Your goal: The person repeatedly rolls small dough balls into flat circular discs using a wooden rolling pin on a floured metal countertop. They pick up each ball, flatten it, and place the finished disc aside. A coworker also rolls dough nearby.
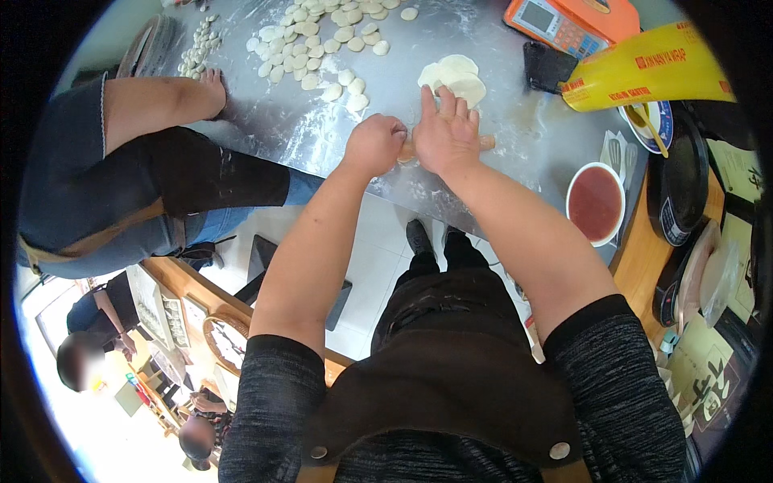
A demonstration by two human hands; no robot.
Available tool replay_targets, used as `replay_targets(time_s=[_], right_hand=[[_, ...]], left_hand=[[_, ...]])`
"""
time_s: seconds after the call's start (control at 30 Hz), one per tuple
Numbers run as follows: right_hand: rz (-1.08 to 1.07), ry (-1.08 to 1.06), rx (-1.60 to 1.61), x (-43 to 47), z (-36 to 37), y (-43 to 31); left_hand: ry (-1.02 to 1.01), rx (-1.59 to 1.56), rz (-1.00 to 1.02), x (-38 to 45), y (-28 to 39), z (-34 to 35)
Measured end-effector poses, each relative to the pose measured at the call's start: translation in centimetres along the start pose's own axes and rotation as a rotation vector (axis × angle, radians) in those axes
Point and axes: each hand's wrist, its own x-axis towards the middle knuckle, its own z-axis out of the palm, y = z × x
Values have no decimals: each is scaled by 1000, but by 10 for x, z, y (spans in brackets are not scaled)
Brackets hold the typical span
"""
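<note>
A wooden rolling pin [487, 142] lies near the front edge of the floured metal table [266, 130]. My right hand [445, 134] lies over it palm down, fingers extended and partly apart. At the pin's left end my left hand [375, 143] is curled; a bit of dough wrapper seems to be at its fingertips, but most of it is hidden. Just beyond my right fingertips, thin round dough wrappers [459, 75] overlap in a small pile. Many flattened dough discs [300, 60] are spread farther back, left of the pile, and small dough pieces [202, 45] lie at the far left.
At left a co-worker's hand [212, 93] rests on the table. To the right stand a bowl of red liquid [595, 204], a yellow roll of plastic wrap [646, 66], an orange scale [574, 27], a black object [548, 66] and a bowl with a spoon [655, 130].
</note>
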Motion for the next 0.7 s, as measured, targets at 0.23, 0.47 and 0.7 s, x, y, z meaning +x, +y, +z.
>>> replay_targets(time_s=[0.23, 0.47, 0.7], right_hand=[[-94, 57, 94, -50, 9, 7], [-133, 188, 84, -103, -1, 37], [78, 90, 68, -97, -5, 43]], left_hand=[[-51, 61, 122, 0, -7, -4], [-12, -166, -181, -18, 21, 3], [24, -331, -232, -36, 36, 32]])
